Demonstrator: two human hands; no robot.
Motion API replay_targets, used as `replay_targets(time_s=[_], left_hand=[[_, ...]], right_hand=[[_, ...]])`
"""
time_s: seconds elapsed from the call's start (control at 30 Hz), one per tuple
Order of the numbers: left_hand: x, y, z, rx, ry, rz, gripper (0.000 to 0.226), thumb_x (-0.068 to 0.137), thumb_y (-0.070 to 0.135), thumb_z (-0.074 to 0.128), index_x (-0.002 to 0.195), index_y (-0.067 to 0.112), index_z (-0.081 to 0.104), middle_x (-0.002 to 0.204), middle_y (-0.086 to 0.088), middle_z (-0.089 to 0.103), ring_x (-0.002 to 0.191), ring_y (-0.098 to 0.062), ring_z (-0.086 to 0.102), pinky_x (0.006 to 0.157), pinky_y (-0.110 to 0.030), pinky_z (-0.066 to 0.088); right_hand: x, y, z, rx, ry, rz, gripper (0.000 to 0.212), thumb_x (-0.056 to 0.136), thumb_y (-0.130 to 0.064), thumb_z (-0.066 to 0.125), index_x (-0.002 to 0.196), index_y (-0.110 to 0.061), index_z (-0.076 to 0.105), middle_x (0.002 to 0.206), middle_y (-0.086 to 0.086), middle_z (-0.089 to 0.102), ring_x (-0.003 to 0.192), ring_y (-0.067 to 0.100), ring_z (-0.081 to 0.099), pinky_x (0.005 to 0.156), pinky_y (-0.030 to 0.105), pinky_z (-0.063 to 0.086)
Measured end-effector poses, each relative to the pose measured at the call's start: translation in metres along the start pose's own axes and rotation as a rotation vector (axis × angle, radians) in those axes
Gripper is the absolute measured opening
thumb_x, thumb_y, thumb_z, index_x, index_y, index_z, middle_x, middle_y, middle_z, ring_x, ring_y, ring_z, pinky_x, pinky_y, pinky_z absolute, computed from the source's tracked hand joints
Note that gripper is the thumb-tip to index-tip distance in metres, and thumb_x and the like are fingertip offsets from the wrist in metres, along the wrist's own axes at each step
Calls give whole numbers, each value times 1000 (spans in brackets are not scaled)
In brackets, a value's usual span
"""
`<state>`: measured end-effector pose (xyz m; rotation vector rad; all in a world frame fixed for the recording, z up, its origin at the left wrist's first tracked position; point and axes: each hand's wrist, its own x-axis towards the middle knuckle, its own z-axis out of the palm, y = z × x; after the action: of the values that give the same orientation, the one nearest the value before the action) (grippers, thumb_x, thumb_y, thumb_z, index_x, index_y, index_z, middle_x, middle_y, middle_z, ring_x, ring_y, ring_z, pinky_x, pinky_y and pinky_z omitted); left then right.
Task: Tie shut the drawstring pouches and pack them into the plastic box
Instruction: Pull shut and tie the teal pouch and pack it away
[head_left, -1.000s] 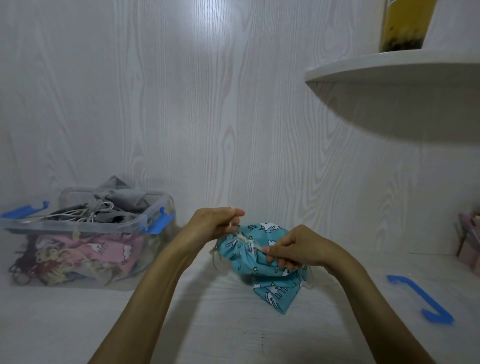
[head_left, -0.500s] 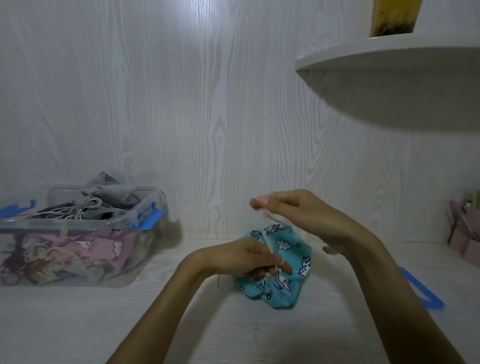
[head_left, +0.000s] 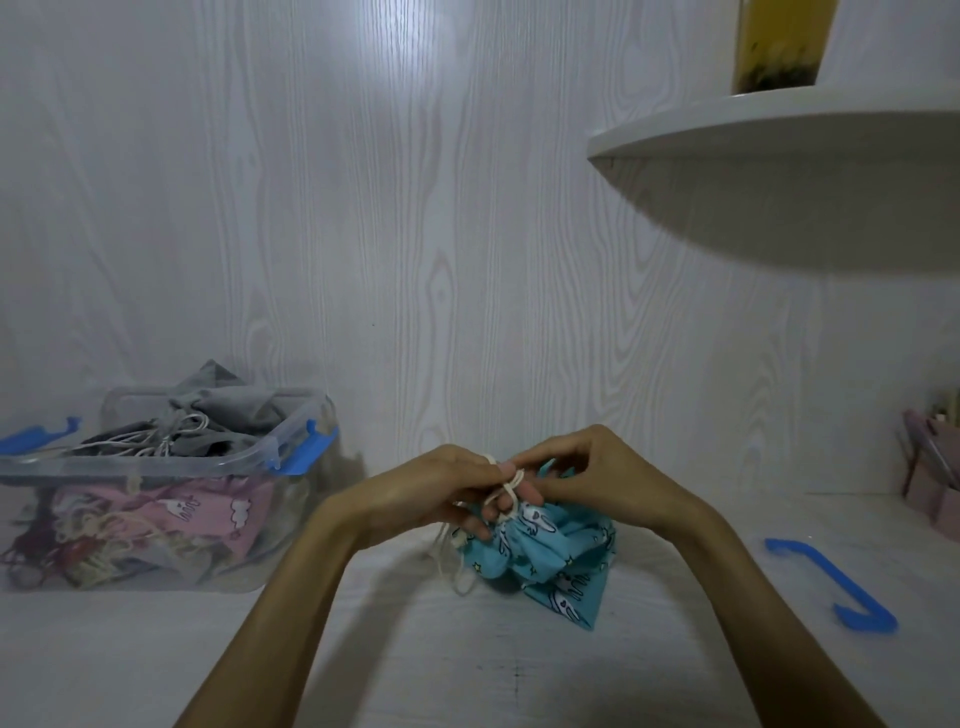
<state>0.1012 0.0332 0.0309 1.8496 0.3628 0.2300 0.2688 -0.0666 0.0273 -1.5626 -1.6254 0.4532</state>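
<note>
Centre frame: left hand has the cord looped round its fingers; right hand pinches it above the blue pouch (resting on the table). Plastic box, left, holds pouches.

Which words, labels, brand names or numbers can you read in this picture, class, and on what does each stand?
None can be read.
The turquoise fabric drawstring pouch shows only white animal and star pictures.
The clear plastic box with blue clips bears no visible label.
The yellow container on the white shelf is too blurred to tell.
</note>
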Motion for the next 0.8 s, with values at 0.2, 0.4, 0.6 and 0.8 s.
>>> replay_targets(time_s=[0.2,0.4,0.6,0.8], left_hand=[[0,-3,-4,-63,29,-45,31,95,31,48,97,14,75,93,-7,69,88,-14,64,73,-20,54],[2,-1,-9,-425,230,-98,24,79,22,67,93,4,74,85,-8,72,68,-8,68,56,-15,56],[-2,6,-6,-459,166,-108,27,69,27,70,90,10,77,77,-4,73,62,-6,69,55,-15,56],[-2,10,0,-303,131,25,56,69,37,68,107,-4,67,56,9,52,51,-1,45,43,-11,35]], right_hand=[[4,4,5,-94,149,-71,8,85,-19,65,83,-23,71,84,-8,70,77,8,61,68,16,46],[-1,-9,-7,187,77,25,8,92,-14,55,86,-13,61,79,-4,68,72,3,64,65,10,47],[3,-36,-13,65,-43,103,12,66,-29,52,68,-17,52,65,-5,48,62,4,43,61,16,34],[-6,-26,-4,529,-107,38,28,81,-34,49,61,-17,57,67,2,53,64,11,51,64,22,42]])
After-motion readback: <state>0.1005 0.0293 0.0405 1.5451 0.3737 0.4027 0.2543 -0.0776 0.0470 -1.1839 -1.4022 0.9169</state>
